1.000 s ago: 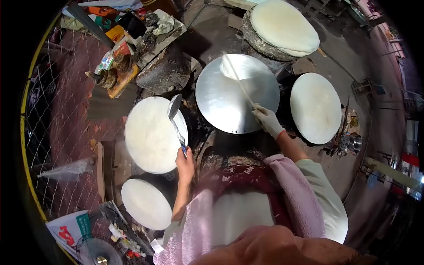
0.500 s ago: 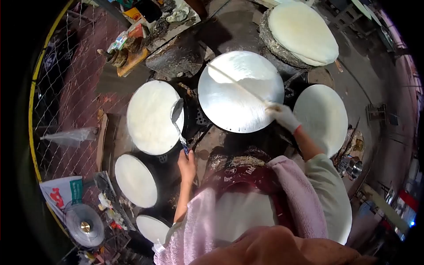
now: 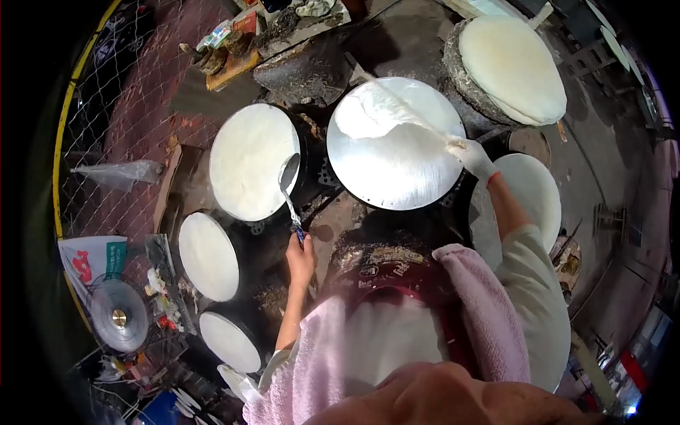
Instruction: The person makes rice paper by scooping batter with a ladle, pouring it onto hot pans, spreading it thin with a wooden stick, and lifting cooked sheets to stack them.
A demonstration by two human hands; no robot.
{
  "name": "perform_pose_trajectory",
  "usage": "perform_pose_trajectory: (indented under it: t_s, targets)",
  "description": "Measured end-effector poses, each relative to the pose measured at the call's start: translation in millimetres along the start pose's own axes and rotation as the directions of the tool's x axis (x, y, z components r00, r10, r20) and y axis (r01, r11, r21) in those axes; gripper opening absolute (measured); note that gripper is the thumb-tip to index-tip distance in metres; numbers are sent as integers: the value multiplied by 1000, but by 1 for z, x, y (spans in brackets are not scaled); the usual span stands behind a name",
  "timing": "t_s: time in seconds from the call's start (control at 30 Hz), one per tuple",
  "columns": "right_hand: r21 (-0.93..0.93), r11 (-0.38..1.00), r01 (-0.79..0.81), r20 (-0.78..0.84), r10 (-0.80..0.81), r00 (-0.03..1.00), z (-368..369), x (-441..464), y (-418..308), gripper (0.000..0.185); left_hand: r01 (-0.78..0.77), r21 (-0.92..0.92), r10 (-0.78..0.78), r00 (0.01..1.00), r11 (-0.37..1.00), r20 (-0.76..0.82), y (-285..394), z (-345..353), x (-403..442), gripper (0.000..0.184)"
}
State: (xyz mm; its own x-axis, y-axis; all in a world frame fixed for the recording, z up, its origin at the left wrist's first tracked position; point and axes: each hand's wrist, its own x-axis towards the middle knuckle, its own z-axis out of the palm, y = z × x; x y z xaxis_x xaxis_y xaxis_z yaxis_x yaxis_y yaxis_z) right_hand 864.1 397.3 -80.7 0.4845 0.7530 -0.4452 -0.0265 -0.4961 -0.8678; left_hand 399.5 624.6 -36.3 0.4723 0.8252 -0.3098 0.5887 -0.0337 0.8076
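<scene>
**Two-Handed Station: Ladle at Left, Stick over Central Metal Plate**

The bare left hand (image 3: pixel 301 261) grasps the patterned blue handle of a long metal ladle (image 3: pixel 289 171), fingers closed around it. The ladle bowl lies over the near right edge of a round plate coated with a white layer (image 3: pixel 249 159); contact between bowl and layer cannot be confirmed.

The right hand (image 3: pixel 473 157) wears a white glove, with a red band (image 3: pixel 494 178) at the wrist. Its fingers are closed on one end of a long pale stick (image 3: pixel 416 119). The stick is blurred and extends diagonally across the far part of a round silver metal plate (image 3: pixel 400 177), its far end reaching beyond the rim. Contact between stick and plate cannot be determined.

A glossy white patch (image 3: pixel 372 117) covers the far left part of the silver plate; the near part is shiny metal.

Two smaller white discs (image 3: pixel 210 256) are located nearer the body on the left side. A large white disc (image 3: pixel 538 195) is partly behind the right arm. Beyond it, thin white round sheets (image 3: pixel 511 67) rest on a rough, crusted round base (image 3: pixel 471 88).
</scene>
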Motion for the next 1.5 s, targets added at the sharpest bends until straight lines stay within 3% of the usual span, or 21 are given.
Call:
perform_pose_trajectory:
  t_s: [0.03,0.1,0.13,0.23,0.3,0.33,0.37,0.47,0.57,0.7,0.73,0.83,0.87,1.03,1.1,1.17,1.2,1.23,1.3,1.43,1.5]
  targets:
    - [-147,986,-85,79,97,992,-3,3,-14,35,1,19,-1,1000,1000,-12,-3,0,-2,12]
    - [48,997,-58,193,48,980,18,-7,-13,39,0,59,2,999,998,-37,-8,-2,-6,13]
    - [9,986,-166,257,158,953,23,-15,-18,43,-13,69,17,998,998,-56,-11,-3,-12,14]
    - [-46,999,12,306,3,952,14,-30,-7,42,-24,101,34,994,995,-104,-1,-3,-19,16]
    - [-167,966,196,260,-149,954,-11,-8,9,35,30,138,-15,994,990,-104,27,-6,-18,17]
    - [-170,984,57,194,-23,981,-14,3,-5,35,-115,263,145,985,958,-98,22,-8,-5,19]
    - [-165,983,-82,124,104,987,-15,11,-18,34,17,272,-3,999,962,-52,19,-11,5,19]
    - [-70,985,156,276,-131,952,-4,23,-8,33,-175,338,206,977,925,-59,28,0,40,20]
    - [-171,984,-52,361,112,926,-5,-6,3,37,-286,415,309,951,864,10,41,13,72,22]
    - [-271,956,112,275,-35,961,-42,-12,20,35,-349,492,325,936,797,136,49,36,106,23]
    - [-247,969,15,137,19,990,-36,-6,17,37,-340,516,304,940,786,155,52,41,110,23]
    - [-11,982,187,201,-181,963,-12,14,13,38,-318,595,242,948,738,207,59,48,102,24]
    - [163,980,114,256,-153,954,4,10,6,40,-314,628,222,949,712,223,62,45,92,24]
    - [-10,974,-225,462,204,863,3,-37,11,43,-349,694,118,926,629,359,44,18,25,22]
    - [14,1000,-3,362,-2,932,6,-68,42,46,-333,663,76,920,670,386,37,20,-8,21]
    - [99,982,-160,297,124,947,18,-121,14,43,-384,611,115,895,692,432,11,28,-28,22]
    - [212,939,-271,263,212,941,30,-154,-18,42,-399,567,136,883,720,449,11,32,-37,24]
    - [441,867,-230,110,203,973,60,-165,3,37,-387,519,85,854,762,513,16,32,-36,26]
    - [664,571,-483,361,321,876,104,-179,4,31,-467,301,223,777,831,589,15,26,-19,24]
    - [709,664,-238,122,217,969,226,-130,-35,24,-460,108,374,819,881,434,60,-28,-2,15]
    - [790,582,-192,43,261,964,288,-95,-61,25,-405,29,376,871,914,316,52,-55,6,15]
